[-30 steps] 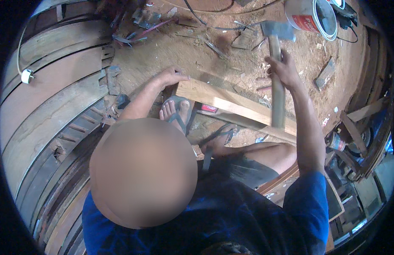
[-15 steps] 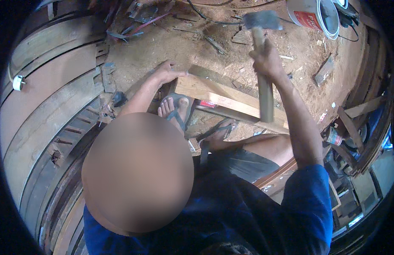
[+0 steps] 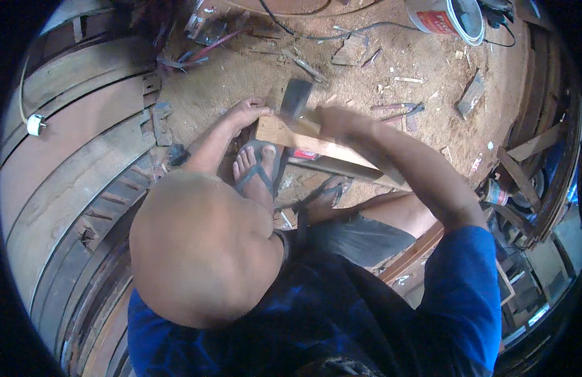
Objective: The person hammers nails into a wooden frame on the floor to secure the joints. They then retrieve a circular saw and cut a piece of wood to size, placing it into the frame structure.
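In my right hand [image 3: 344,124] is a hammer [image 3: 295,97] with a broad, dark metal head, its handle partly hidden by the hand and blurred. The hammer head is down beside the near-left end of a pale wooden beam [image 3: 328,146]; I cannot tell if they touch. My left hand [image 3: 248,113] holds the beam's left end, its fingers curled at the corner. Anything small between those fingers is hidden. My sandalled left foot [image 3: 256,166] is close beside that end, below my bent knee [image 3: 203,248]. Another length of wood [image 3: 344,168] lies along the beam's near side.
Pincers [image 3: 401,112] with reddish handles lie on the sawdust-covered ground [image 3: 241,78] beyond the beam. A white bucket [image 3: 451,22] stands at the far right near a black cable [image 3: 372,26]. Stacked planks [image 3: 71,132] line the left side; wood scraps [image 3: 471,93] lie about.
My right hand has swung the hammer down and to the left, from raised upright to the beam's left end. The pincers have come into sight. My left hand stays at the beam.
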`<control>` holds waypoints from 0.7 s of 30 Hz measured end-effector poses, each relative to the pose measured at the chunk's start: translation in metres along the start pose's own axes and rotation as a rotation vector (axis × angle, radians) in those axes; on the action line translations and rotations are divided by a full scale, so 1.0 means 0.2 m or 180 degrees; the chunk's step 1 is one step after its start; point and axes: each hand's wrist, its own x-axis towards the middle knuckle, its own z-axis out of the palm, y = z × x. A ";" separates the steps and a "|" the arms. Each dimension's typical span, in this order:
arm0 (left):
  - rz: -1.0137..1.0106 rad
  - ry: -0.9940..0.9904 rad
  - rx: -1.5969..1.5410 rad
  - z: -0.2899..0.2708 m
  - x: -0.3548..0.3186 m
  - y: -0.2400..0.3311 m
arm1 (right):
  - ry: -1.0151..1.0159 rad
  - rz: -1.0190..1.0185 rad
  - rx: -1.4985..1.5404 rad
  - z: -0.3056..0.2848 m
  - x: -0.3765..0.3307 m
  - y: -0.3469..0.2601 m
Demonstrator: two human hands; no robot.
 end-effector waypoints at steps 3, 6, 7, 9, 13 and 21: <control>0.0108 0.0210 0.0316 -0.04 0.02 -0.07 | -0.0063 0.0077 -0.0075 -0.05 0.05 -0.05; 0.0255 0.0539 0.0690 -0.02 0.01 -0.04 | 0.0617 0.0113 -0.0007 -0.03 0.10 0.04; 0.0204 0.0536 0.0470 -0.08 0.01 -0.08 | 0.0744 0.0060 -0.0007 -0.06 0.12 0.00; 0.0105 0.0562 0.0032 -0.22 -0.03 -0.14 | 0.0018 -0.0417 -0.0660 -0.06 0.10 -0.12; 0.0390 0.0409 -0.1620 -0.26 -0.28 0.12 | -0.0380 -0.0310 -0.0251 -0.16 -0.09 0.02; 0.1123 0.0062 -0.2086 -0.08 -1.31 1.08 | 0.0646 0.1171 0.2118 -0.10 -0.88 0.19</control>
